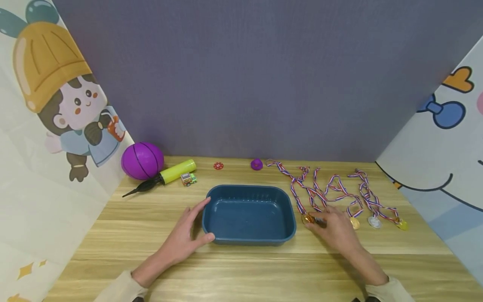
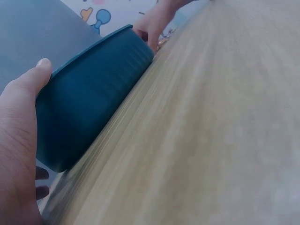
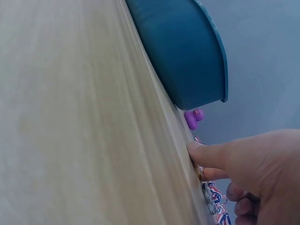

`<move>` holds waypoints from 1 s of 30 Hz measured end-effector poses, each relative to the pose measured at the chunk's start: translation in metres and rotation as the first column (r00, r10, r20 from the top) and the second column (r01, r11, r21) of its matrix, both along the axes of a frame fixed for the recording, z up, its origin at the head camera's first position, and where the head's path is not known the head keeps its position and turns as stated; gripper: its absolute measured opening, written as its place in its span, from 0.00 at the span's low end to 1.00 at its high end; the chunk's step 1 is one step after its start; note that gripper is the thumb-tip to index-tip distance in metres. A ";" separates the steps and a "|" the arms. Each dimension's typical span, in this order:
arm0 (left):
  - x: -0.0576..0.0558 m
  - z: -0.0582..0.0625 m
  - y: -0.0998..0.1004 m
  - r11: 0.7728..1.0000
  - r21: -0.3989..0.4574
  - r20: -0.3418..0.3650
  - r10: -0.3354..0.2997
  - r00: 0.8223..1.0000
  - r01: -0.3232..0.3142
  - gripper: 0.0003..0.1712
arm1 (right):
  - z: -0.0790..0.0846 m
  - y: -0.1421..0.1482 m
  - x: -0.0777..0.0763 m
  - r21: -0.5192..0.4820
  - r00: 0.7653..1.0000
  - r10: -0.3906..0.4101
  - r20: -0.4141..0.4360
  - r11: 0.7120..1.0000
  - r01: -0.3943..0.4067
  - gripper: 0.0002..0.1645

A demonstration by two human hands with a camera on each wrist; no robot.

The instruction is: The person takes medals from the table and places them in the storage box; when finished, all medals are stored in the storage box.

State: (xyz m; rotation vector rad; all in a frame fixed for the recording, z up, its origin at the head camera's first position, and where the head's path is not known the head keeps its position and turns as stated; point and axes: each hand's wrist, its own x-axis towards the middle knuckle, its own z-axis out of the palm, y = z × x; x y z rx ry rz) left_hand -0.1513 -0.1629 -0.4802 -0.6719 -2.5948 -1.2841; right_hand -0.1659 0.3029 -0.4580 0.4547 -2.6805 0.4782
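A dark blue plastic basin stands upright on the wooden table. My left hand spans its left end, thumb at the near corner and forefinger along the far corner of the rim. In the left wrist view the thumb lies against the outer wall. To the right of the basin, my right hand pinches a gold-coloured medal between thumb and forefinger, low over the tabletop. Its striped ribbon trails toward the back. A silver-coloured medal shows beside the fingers in the right wrist view.
More medals lie to the right: gold, silver and yellow, ribbons tangled behind. Along the back are a purple ball, a yellow-and-black pump, a toy truck, a red disc and a purple toy.
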 end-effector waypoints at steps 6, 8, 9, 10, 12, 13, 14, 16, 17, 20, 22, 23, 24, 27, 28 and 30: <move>-0.001 0.000 0.000 1.000 -0.004 -0.025 -0.018 1.000 0.018 0.55 | -0.001 0.000 -0.002 -0.033 0.997 0.033 -0.075 0.999 -0.035 0.19; -0.002 -0.001 0.000 1.000 -0.004 -0.027 -0.022 0.999 0.022 0.55 | -0.001 -0.001 -0.002 -0.033 0.997 0.030 -0.074 0.999 -0.033 0.18; -0.002 -0.002 0.000 1.000 -0.004 -0.027 -0.023 0.999 0.022 0.55 | -0.001 -0.002 -0.002 -0.031 0.997 0.027 -0.070 0.999 -0.030 0.18; -0.001 -0.002 0.000 1.000 -0.003 -0.023 -0.022 0.999 0.022 0.55 | 0.000 -0.002 -0.002 -0.027 0.998 0.022 -0.064 0.999 -0.024 0.18; -0.001 -0.002 0.000 1.000 -0.002 -0.025 -0.023 0.999 0.023 0.56 | 0.000 -0.003 -0.001 -0.015 0.999 0.012 -0.051 1.000 -0.012 0.19; -0.001 -0.003 0.000 1.000 -0.003 -0.030 -0.023 0.999 0.023 0.56 | 0.001 -0.003 -0.001 -0.010 0.999 0.008 -0.046 1.000 -0.008 0.19; -0.001 -0.003 0.001 1.000 -0.006 -0.035 -0.022 0.999 0.022 0.56 | 0.001 -0.003 -0.001 -0.010 0.999 0.002 -0.040 1.000 -0.003 0.19; -0.001 -0.004 0.001 1.000 -0.007 -0.041 -0.021 0.999 0.020 0.56 | 0.003 -0.004 0.000 -0.024 1.000 -0.008 -0.030 1.000 0.007 0.19; -0.001 -0.004 0.001 1.000 -0.007 -0.042 -0.021 0.999 0.021 0.57 | 0.004 -0.004 0.000 -0.033 0.999 -0.012 -0.031 0.999 0.011 0.19; 0.000 -0.005 0.001 1.000 -0.007 -0.039 -0.019 0.999 0.019 0.57 | 0.008 -0.006 0.001 -0.060 0.998 -0.030 -0.055 0.998 0.027 0.19; 0.000 -0.004 0.001 1.000 -0.005 -0.037 -0.022 0.999 0.021 0.57 | 0.011 -0.007 0.001 -0.068 0.996 -0.037 -0.085 0.997 0.031 0.19; 0.000 -0.004 0.001 1.000 -0.003 -0.037 -0.023 0.999 0.022 0.57 | 0.013 -0.007 0.001 -0.070 0.994 -0.038 -0.104 0.997 0.031 0.19; 0.000 -0.004 0.001 1.000 -0.003 -0.038 -0.023 0.999 0.023 0.57 | 0.015 -0.008 0.000 -0.074 0.992 -0.038 -0.122 0.997 0.029 0.19; 0.000 -0.004 0.001 1.000 0.001 -0.042 -0.027 0.999 0.027 0.56 | 0.020 -0.008 -0.002 -0.082 0.983 -0.030 -0.180 0.997 0.016 0.21; 0.000 -0.004 0.001 1.000 0.003 -0.043 -0.027 0.999 0.027 0.56 | 0.022 -0.008 -0.002 -0.085 0.980 -0.030 -0.194 0.996 0.014 0.21; 0.000 -0.003 0.001 1.000 0.005 -0.046 -0.027 0.999 0.027 0.56 | 0.024 -0.009 -0.004 -0.092 0.974 -0.033 -0.226 0.996 0.012 0.21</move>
